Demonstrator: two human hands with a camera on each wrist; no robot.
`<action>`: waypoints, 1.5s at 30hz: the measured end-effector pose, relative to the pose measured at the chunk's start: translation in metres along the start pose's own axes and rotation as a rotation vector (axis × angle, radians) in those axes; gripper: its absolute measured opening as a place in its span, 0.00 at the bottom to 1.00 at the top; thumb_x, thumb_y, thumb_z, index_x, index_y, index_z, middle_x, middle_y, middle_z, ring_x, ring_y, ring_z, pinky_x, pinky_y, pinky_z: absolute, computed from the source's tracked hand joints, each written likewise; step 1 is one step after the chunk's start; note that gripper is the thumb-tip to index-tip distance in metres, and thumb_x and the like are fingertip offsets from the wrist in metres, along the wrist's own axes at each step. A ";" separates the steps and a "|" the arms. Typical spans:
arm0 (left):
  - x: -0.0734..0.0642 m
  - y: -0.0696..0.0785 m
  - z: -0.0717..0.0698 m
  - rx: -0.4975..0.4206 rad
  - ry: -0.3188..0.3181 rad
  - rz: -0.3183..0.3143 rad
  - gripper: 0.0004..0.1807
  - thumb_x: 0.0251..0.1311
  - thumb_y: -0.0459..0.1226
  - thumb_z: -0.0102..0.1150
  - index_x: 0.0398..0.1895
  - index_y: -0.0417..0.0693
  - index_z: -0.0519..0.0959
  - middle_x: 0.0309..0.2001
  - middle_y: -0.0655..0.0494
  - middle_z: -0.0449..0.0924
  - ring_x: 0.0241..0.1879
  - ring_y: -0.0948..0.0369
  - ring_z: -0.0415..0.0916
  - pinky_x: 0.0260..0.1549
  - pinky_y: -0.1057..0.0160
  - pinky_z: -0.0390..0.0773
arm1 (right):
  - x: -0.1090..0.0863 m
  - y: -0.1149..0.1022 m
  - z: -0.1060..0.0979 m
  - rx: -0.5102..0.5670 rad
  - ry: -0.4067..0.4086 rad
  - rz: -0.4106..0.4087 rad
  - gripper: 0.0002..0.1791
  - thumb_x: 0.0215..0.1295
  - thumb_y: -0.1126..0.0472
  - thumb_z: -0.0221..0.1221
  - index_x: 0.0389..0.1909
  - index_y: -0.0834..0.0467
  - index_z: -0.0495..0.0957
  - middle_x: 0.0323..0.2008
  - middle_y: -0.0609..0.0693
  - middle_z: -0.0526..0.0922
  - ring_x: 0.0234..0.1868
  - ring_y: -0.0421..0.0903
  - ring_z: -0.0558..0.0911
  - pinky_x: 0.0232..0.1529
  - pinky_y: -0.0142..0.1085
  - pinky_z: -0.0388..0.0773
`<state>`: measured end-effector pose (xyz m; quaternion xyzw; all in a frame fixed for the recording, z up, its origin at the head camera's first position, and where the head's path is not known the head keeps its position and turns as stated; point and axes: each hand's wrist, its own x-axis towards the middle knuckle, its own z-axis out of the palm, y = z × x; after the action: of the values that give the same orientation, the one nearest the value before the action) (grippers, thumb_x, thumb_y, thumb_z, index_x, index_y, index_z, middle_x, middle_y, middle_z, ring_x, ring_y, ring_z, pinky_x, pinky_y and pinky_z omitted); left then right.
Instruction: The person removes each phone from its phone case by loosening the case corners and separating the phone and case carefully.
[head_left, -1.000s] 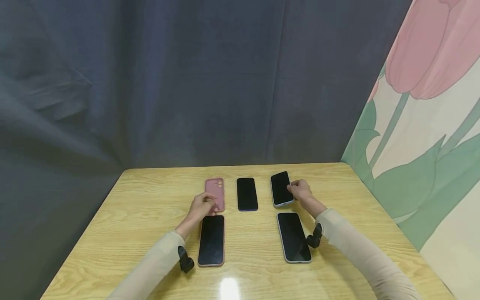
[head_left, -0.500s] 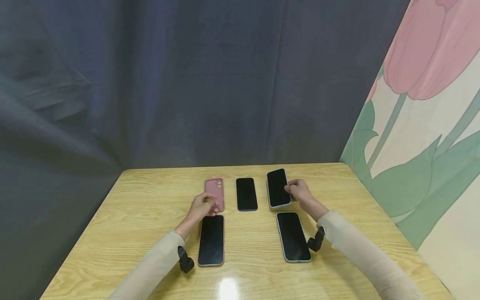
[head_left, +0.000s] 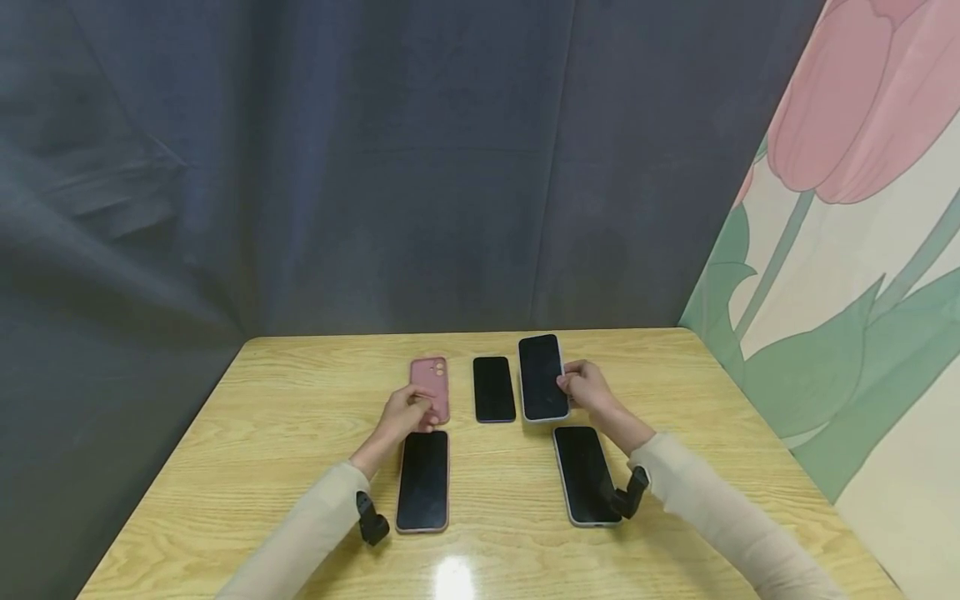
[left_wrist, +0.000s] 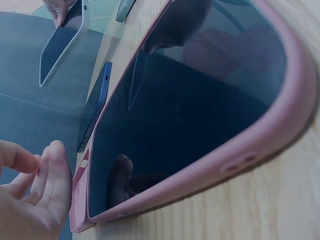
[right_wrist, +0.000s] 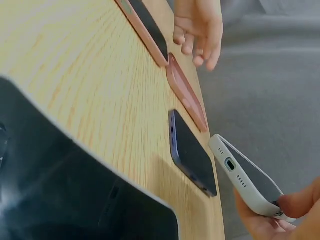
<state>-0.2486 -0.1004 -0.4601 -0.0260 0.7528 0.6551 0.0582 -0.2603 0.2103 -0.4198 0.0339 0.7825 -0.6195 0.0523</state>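
Note:
Between thumb and fingers, my right hand (head_left: 588, 387) grips the right edge of a black-screened phone (head_left: 542, 379) in a pale case. The right wrist view shows this phone raised off the table, tilted, its charging port visible. My left hand (head_left: 405, 410) hovers by the lower end of a pink phone case (head_left: 429, 373), partly covering it in the head view; its fingers are loosely bent with nothing between them. Just right of that case lies a bare dark-blue phone (head_left: 493, 389). Below the left hand is a phone in a pink case (head_left: 423, 483), screen up.
Another phone in a pale case (head_left: 585, 477) lies screen up below the right hand, near the right wrist's black camera (head_left: 630, 493). The light wooden table (head_left: 247, 450) ends at a dark curtain (head_left: 412, 167) behind and a flower-patterned wall (head_left: 862, 333) at right.
My right hand has carried the pale-cased phone left and up from the table, closer to the bare dark-blue phone, and turned it straighter. The left hand stays put.

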 end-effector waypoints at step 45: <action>-0.002 -0.001 0.024 -0.069 -0.187 0.035 0.31 0.78 0.51 0.37 0.60 0.28 0.70 0.47 0.34 0.82 0.40 0.44 0.84 0.36 0.53 0.85 | -0.023 -0.012 0.064 0.043 -0.103 0.050 0.16 0.68 0.75 0.48 0.54 0.76 0.64 0.40 0.61 0.75 0.36 0.49 0.77 0.40 0.45 0.80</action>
<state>-0.2452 -0.0770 -0.4641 0.0463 0.7216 0.6810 0.1157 -0.2361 0.1453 -0.4199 0.0226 0.7642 -0.6356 0.1073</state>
